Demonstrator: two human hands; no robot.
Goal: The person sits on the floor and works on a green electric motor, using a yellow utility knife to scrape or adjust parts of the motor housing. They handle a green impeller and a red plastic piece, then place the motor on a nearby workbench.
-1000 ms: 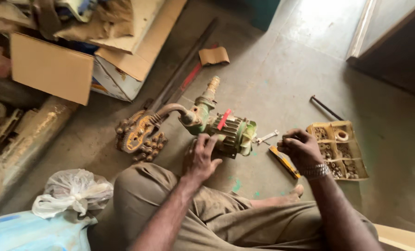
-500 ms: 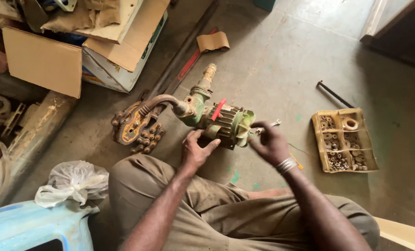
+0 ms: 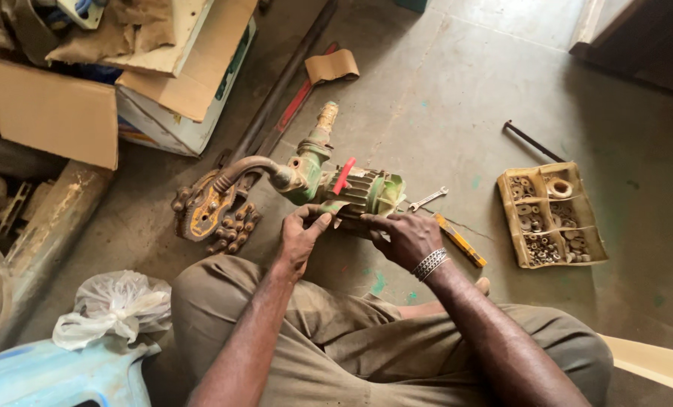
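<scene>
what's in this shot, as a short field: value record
left hand: grips the near side of the green metal pump motor
right hand: on the motor's near side, fingers pointing left
beside motor: small silver spanner, yellow-handled tool
right of them: tan compartment tray of washers
surface: grey concrete floor

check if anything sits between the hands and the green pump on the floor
Nothing visible does. Both the left hand and the right hand already rest on the green pump; the small wrench lies beside it, apart.
</scene>
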